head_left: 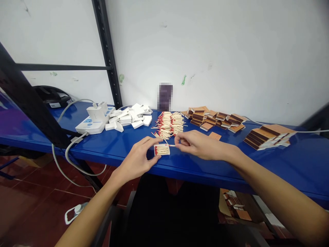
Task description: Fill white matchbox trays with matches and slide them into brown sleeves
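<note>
Filling of a small matchbox tray by hand, on a blue table (pixel 200 166). The small white tray (pixel 169 151) lies near the table's front edge, between the two hands, open side up. Matches (pixel 161 151) already lie side by side in it, most of their red heads toward the left end. The step in hand appears to be the adding of further matches to this part-filled tray.

The left hand (pixel 140 154) is curved in a wide C, thumb at the near side of the tray and fingers at the far side, gripping it between them. The right hand (pixel 190 143) is closed to a pinch, thumb against fingertips, and holds a slim match (pixel 172 145) at the tray's right end; whether more than one is held cannot be told.

The next move seems to call for laying the held match flat along the others, the left hand keeping the tray steady; a skewed stick could catch on the rim.

Just beyond the tray lies the loose match pile (pixel 167 124). To its left is a heap of white trays (pixel 135 115); to its right, a heap of brown matchboxes (pixel 205 117) and, farther right, a neater stack of boxes (pixel 267 135).
</note>
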`<state>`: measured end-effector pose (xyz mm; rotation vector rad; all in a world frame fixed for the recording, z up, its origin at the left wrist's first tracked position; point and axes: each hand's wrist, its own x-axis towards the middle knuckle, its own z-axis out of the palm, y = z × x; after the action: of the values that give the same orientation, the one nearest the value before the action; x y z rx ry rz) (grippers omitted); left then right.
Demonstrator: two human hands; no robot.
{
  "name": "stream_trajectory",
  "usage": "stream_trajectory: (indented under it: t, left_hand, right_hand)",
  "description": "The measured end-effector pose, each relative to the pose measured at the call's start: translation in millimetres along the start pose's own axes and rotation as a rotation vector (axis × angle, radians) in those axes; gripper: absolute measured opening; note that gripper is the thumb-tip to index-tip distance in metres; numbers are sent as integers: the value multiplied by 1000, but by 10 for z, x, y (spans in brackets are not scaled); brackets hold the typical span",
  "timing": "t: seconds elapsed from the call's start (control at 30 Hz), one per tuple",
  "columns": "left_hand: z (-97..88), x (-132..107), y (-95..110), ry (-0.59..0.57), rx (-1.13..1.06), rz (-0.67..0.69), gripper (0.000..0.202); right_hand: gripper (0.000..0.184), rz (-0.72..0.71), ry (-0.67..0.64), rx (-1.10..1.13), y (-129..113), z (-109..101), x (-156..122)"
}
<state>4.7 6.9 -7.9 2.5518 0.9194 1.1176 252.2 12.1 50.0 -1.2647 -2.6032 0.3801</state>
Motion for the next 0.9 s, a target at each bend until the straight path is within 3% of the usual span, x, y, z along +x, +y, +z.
stream_trajectory:
  t: [0.17,0.33,0.43,0.57,0.73,0.9]
  left_hand:
    - [-8,-6,-6,-23,-46,25,43]
    - [-26,5,16,-68,-75,11,28]
    - [-27,10,37,-104,-49,-20,16]
    - [-41,15,73,-148,-13,-64,18]
    - [-91,40,82,-141,-74,-108,22]
    - [-98,41,73,-154,-52,-98,23]
  right_hand:
    - [14,-30,-49,-63,-269,69,114]
    - [17,-27,-60,12,-253,125,185]
    - [22,-44,6,49,-168,49,159]
    - [24,4,119,-27,57,-103,99]
    - [14,122,79,-206,375,-132,39]
    - [22,102,77,-334,500,-11,41]
